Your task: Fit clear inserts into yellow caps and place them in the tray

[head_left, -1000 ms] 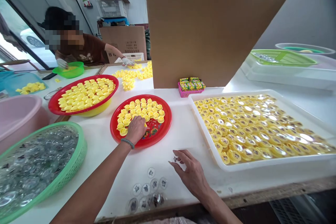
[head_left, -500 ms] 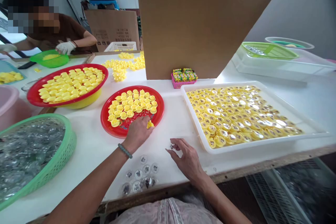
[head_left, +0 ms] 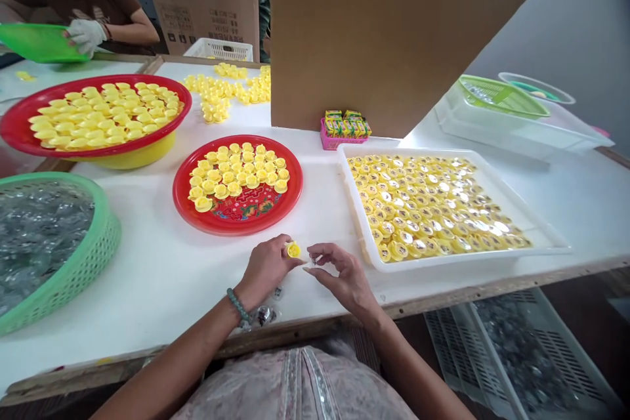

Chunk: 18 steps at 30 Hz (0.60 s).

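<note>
My left hand (head_left: 266,268) pinches a small round yellow plastic piece (head_left: 294,250) between thumb and fingertips. Facing it, my right hand (head_left: 346,277) holds a small clear plastic cap (head_left: 313,260) with a dark print by its edge. The two parts are close together but look apart. Beyond my left hand lies a red plate (head_left: 231,226) with rows of similar yellow pieces (head_left: 241,167), its near part bare and showing a printed pattern. Several clear caps (head_left: 266,315) lie by my left wrist, partly hidden by it. Right of my hands, a white tray (head_left: 361,226) holds many capped yellow pieces (head_left: 418,210).
A red basin (head_left: 184,105) of yellow pieces and a green basket (head_left: 105,230) of clear parts stand left. A pink basket (head_left: 339,143) of small packets sits before a cardboard panel (head_left: 369,33). Across the table, a co-worker's gloved hand (head_left: 86,35) holds a green tray (head_left: 37,42).
My left hand has brought the yellow piece off the red plate, toward me and beside the clear cap in my right hand. The view has shifted, and the co-worker's green tray is now tilted.
</note>
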Each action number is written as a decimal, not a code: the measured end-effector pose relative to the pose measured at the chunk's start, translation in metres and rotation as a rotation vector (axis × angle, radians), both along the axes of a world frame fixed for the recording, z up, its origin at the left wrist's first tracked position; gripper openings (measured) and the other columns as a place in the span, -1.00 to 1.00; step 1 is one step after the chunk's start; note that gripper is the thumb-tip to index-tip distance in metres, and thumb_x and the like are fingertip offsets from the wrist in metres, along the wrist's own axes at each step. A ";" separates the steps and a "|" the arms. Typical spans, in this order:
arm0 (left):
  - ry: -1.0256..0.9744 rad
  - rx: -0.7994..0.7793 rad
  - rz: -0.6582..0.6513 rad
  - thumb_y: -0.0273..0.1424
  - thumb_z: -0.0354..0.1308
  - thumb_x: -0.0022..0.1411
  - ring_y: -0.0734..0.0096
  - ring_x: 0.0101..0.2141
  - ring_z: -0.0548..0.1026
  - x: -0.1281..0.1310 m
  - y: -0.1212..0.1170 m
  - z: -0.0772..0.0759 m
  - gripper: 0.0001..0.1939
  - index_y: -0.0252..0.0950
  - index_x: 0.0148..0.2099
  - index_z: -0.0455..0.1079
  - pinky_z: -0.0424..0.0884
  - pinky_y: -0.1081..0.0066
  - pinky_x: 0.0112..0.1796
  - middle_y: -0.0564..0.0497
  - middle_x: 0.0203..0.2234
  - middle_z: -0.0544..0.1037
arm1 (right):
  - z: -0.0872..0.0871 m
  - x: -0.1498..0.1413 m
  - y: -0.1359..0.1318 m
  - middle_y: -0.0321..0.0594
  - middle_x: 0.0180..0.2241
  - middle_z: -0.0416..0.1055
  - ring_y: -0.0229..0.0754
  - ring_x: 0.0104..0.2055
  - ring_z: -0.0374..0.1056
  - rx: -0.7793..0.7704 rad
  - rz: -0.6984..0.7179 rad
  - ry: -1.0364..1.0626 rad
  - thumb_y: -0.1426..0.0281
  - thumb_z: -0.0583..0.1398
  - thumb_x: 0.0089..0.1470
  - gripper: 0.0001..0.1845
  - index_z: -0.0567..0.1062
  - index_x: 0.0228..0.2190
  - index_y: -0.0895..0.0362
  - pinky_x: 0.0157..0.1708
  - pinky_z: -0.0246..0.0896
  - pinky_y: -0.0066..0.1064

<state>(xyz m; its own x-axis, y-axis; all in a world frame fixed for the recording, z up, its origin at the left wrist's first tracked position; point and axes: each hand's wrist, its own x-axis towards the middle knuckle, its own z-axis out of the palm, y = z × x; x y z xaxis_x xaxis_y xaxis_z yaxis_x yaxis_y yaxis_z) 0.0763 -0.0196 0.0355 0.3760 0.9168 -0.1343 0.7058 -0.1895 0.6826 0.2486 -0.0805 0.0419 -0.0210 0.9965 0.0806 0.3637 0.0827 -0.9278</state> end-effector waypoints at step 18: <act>-0.340 -0.038 -0.101 -0.54 0.06 0.02 0.37 -0.38 0.40 -0.013 0.013 -0.028 -0.71 -0.24 -0.17 0.42 0.34 0.44 -0.36 -0.01 -0.29 0.46 | 0.010 -0.005 0.011 -0.22 -0.27 0.44 -0.22 -0.28 0.34 0.005 0.020 -0.089 0.35 0.26 -0.04 -0.72 0.44 -0.22 0.08 -0.22 0.30 -0.33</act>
<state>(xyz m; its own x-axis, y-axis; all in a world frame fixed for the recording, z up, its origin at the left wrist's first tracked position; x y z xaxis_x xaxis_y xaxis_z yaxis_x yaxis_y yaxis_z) 0.0636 -0.0062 0.0078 0.4940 0.8693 -0.0191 0.4157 -0.2168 0.8833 0.2433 -0.0694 0.0523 -0.0487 0.9954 0.0820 0.4430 0.0951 -0.8915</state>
